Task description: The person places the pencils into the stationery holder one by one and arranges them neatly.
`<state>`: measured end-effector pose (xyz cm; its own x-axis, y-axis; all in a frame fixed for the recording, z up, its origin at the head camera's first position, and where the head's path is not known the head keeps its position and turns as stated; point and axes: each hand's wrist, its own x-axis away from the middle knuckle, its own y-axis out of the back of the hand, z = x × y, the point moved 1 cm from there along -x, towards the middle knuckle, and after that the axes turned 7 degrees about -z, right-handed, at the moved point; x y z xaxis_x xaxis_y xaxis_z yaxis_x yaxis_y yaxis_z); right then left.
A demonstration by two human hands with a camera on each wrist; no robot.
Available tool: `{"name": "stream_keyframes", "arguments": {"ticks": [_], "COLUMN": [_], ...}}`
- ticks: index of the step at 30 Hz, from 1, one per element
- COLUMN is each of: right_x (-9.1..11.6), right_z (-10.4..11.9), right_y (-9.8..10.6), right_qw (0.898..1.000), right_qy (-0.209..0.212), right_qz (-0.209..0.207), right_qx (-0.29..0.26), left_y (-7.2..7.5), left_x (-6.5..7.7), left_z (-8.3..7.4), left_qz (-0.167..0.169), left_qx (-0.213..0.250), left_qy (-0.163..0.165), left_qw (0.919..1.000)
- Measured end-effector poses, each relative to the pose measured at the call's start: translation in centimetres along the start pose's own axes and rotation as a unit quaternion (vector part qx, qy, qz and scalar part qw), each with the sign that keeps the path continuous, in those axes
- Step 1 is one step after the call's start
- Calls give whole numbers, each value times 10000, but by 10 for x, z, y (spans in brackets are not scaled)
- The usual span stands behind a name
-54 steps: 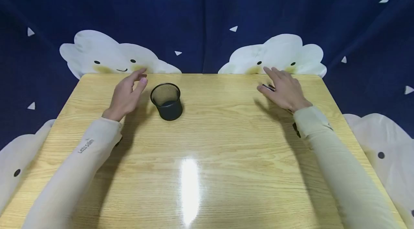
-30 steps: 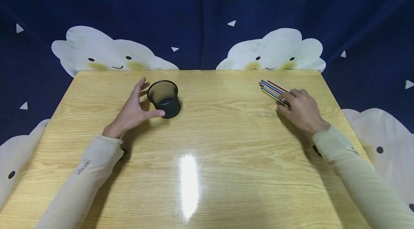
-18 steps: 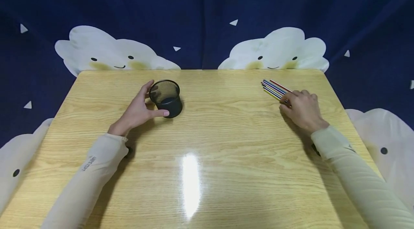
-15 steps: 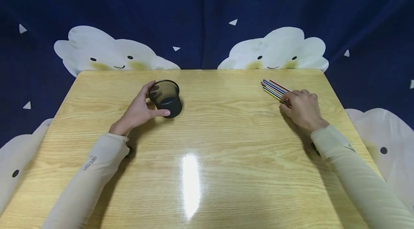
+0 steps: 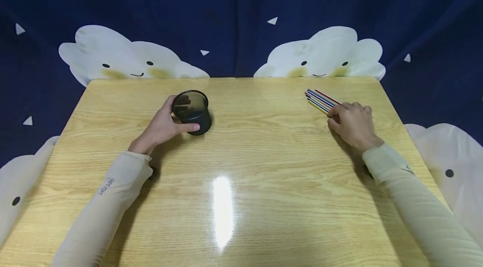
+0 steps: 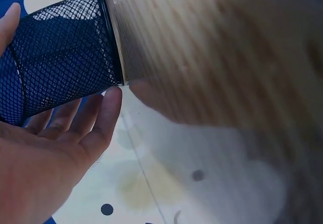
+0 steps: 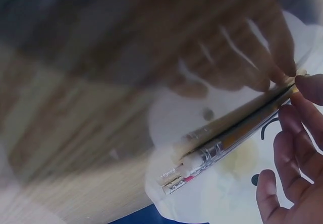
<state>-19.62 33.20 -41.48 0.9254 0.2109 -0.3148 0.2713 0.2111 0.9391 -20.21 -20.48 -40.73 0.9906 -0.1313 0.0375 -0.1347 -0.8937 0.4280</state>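
A black mesh pen cup (image 5: pixel 203 119) stands upright on the left part of the table. My left hand (image 5: pixel 161 126) grips it from the left, thumb across the near side and fingers round the far side, partly seen through the mesh. In the left wrist view, the fingers lie along the wall of the cup (image 6: pixel 63 57). At the right lies a small bundle of coloured pencils (image 5: pixel 320 102), side by side. My right hand (image 5: pixel 354 125) pinches their near ends between thumb and fingers. The right wrist view shows metal-banded eraser ends on the pencils (image 7: pixel 237 135).
The light wood table (image 5: pixel 241 154) has a glossy top with a bright reflection near the front. Behind it hangs a dark blue curtain (image 5: pixel 237 15) printed with white clouds, which meets the table's back edge.
My left hand has come over to the cup and closed round it. My right hand has moved down and back onto the pencils and now pinches their near ends.
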Motion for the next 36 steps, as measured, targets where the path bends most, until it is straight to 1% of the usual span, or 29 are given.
{"name": "stream_keyframes", "arguments": {"ticks": [7,13,16,24,31,36], "right_x": [-3,-4,-4,-7,-9,-10], "right_z": [1,-1,-2,-4,-4,-4], "right_y": [-1,-2,-2,0,-1,-1], "right_qw": [10000,9999,9999,9998,9993,9989], "right_qy": [-18,5,-36,-188,-303,-346], "right_qz": [58,-122,-145,-41,212,308], "right_qx": [29,19,57,47,71,87], "left_y": [1,2,2,3,3,1], "left_x": [-2,-3,-4,-4,-4,-4], "left_z": [0,-1,-1,0,0,2], "left_qz": [63,72,76,100,97,23], "left_qx": [66,121,154,163,152,169], "left_qy": [-87,-99,-102,-71,-22,-137], "left_qw": [9999,9999,9998,9998,9998,9998]}}
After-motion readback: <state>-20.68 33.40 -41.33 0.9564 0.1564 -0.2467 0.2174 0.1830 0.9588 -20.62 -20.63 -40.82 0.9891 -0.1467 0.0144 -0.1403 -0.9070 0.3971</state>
